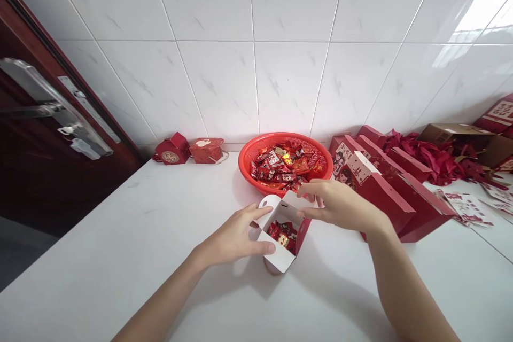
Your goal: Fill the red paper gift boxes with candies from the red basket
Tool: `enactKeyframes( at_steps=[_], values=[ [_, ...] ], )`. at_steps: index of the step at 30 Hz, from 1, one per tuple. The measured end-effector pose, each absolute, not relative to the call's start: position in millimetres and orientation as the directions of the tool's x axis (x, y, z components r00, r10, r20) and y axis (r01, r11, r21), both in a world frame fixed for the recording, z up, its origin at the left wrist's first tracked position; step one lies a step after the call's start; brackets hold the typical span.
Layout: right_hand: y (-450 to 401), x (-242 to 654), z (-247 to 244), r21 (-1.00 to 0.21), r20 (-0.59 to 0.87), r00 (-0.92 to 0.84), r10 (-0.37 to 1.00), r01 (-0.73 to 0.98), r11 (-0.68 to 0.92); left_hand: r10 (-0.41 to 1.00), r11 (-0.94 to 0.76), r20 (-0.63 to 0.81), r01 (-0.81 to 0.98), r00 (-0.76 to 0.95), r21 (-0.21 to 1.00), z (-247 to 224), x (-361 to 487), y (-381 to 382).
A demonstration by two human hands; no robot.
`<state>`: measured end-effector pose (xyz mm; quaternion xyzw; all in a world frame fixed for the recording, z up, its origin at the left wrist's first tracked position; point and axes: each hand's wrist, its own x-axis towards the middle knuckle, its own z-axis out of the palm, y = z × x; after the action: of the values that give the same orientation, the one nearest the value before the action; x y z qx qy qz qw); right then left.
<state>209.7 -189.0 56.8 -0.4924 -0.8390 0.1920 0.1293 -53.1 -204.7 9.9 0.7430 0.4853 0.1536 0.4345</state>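
the small box stands open just below the middle of the frame, with its flaps up and out. some wrapped sweets lie in it. the left hand is spread wide, its thumb on the near flap and a finger on the left flap. the right hand is bent at the far flap; i cannot tell if it pinches it.

the step now looks like working the flaps. the next move seems to call for soft, even pushes, so the card does not bend.

the red basket, at the middle of the frame, holds a big heap of sweets. tall red boxes stand at the right; i cannot see inside them.
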Motion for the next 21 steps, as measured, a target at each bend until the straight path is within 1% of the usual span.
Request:
enactKeyframes(
  at_steps=[2, 3, 5, 8, 10, 12, 14, 17, 19, 21],
  values=[
    [-193, 204, 47, -0.401, 0.03, -0.418, 0.908, 0.827, 0.393, 0.849, -0.155, -0.193, 0.581, 0.492, 0.799, 9, -53, -202],
    [-196, 202, 43, -0.401, 0.034, -0.389, 0.921, 0.838, 0.369, 0.848, -0.157, -0.191, 0.578, 0.494, 0.801, 8, -52, -201],
    [-202, 201, 39, -0.439, 0.022, -0.348, 0.937, 0.839, 0.321, 0.854, -0.172, -0.165, 0.567, 0.494, 0.805, 6, -51, -199],
    [-212, 207, 36, -0.572, -0.015, -0.336, 0.942, 0.775, 0.268, 0.862, -0.203, -0.121, 0.553, 0.493, 0.808, 4, -49, -198],
    [-217, 213, 34, -0.68, -0.004, -0.374, 0.927, 0.681, 0.272, 0.862, -0.218, -0.107, 0.553, 0.496, 0.805, 5, -49, -198],
    [-223, 218, 30, -0.75, 0.017, -0.424, 0.905, 0.593, 0.292, 0.854, -0.235, -0.107, 0.562, 0.508, 0.793, 6, -51, -198],
    [-228, 223, 25, -0.766, 0.016, -0.458, 0.889, 0.565, 0.305, 0.84, -0.257, -0.109, 0.567, 0.531, 0.782, 7, -54, -197],
    [-234, 226, 16, -0.747, -0.01, -0.474, 0.88, 0.589, 0.309, 0.847, -0.264, -0.098, 0.572, 0.523, 0.776, 4, -54, -196],
    [-237, 226, 9, -0.746, -0.026, -0.484, 0.875, 0.592, 0.305, 0.869, -0.266, -0.058, 0.564, 0.491, 0.781, 0, -49, -196],
    [-239, 225, 3, -0.77, -0.032, -0.504, 0.863, 0.563, 0.3, 0.886, -0.278, 0.0, 0.531, 0.464, 0.801, -5, -42, -198]
  ],
)
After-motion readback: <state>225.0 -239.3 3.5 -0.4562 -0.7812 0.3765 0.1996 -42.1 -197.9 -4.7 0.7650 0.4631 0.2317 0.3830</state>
